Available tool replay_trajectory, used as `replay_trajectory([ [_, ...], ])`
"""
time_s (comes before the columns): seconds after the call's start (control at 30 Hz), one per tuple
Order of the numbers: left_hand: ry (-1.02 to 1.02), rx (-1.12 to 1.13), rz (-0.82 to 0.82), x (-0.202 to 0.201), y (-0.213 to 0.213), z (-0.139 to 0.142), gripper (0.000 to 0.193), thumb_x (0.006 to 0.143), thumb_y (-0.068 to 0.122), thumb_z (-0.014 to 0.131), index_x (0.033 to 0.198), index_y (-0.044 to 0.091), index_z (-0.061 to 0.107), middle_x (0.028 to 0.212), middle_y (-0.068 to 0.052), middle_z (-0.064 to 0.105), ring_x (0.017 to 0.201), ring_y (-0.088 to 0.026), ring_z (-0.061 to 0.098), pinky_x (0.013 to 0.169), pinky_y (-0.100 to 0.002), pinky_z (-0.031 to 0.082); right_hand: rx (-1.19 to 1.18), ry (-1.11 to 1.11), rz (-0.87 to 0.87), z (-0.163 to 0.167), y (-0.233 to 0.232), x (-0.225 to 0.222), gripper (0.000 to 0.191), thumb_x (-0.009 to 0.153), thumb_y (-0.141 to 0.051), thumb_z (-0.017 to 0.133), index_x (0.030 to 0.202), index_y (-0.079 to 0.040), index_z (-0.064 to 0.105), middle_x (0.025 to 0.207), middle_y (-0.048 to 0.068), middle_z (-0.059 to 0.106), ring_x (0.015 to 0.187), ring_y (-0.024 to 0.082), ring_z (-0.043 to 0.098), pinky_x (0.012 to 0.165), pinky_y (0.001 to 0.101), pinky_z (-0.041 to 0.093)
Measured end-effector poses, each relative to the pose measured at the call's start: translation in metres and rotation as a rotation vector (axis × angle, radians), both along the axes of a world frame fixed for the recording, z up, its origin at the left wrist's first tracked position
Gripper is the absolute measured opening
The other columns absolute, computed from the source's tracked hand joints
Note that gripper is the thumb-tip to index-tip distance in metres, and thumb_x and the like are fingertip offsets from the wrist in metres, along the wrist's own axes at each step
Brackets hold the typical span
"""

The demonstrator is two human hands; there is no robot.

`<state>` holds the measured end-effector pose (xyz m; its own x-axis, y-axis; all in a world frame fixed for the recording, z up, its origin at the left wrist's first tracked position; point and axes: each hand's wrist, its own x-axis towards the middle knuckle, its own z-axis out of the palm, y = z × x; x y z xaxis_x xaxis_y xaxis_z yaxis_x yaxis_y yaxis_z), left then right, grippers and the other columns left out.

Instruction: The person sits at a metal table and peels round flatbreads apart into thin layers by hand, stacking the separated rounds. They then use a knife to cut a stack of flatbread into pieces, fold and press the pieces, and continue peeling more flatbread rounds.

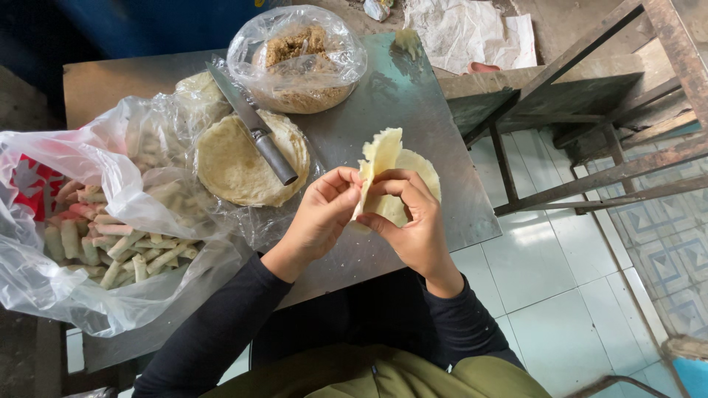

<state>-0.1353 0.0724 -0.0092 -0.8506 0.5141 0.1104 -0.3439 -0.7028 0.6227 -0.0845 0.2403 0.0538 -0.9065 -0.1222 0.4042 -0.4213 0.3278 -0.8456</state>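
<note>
Both hands, left hand [321,210] and right hand [413,221], pinch one unfilled wrapper [391,166]; right of finished rolls [118,243]; wrapper stack [236,166] remains.

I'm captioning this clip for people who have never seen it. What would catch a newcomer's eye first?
First, the two hands at centre: the left hand and right hand pinch a thin pale wrapper above the metal tabletop. At far left, a clear plastic bag bulges with finished rolls. Beside them a knife lies across a stack of round wrappers, with a bagged bowl of brown filling behind.
</note>
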Motion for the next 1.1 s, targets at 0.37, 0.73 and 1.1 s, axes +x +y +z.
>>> replay_trajectory([
  [0.37, -0.01, 0.011, -0.057, 0.002, 0.001, 0.005, 0.017, 0.101, 0.014, 0.066, 0.116, 0.009, 0.06, 0.108, 0.003, 0.064, 0.098, -0.007, 0.062, 0.079, -0.025, 0.055, 0.155, 0.164, -0.131, 0.0, -0.006, -0.002, 0.044, 0.076, -0.006, 0.091, 0.111, -0.003, 0.066, 0.12, 0.005, 0.06, 0.105, 0.015, 0.062, 0.095, 0.03, 0.053],
  [0.73, 0.102, -0.131, 0.04, -0.002, 0.004, -0.002, 0.024, 0.102, 0.011, 0.07, 0.124, 0.001, 0.069, 0.116, -0.005, 0.072, 0.109, -0.01, 0.066, 0.098, -0.027, 0.054, -0.085, 0.083, -0.133, -0.009, 0.007, -0.008, 0.026, 0.092, 0.003, 0.076, 0.118, 0.001, 0.068, 0.116, 0.006, 0.06, 0.094, 0.011, 0.059, 0.087, 0.0254, 0.052],
  [1.1, 0.019, -0.077, 0.067, -0.001, -0.001, -0.003, 0.025, 0.098, 0.011, 0.071, 0.121, 0.0, 0.07, 0.112, -0.008, 0.075, 0.104, -0.013, 0.07, 0.096, -0.03, 0.056, -0.238, 0.026, 0.043, -0.002, 0.0, 0.001, 0.025, 0.094, -0.003, 0.075, 0.116, 0.004, 0.065, 0.121, 0.007, 0.062, 0.105, 0.015, 0.069, 0.093, 0.028, 0.059],
])
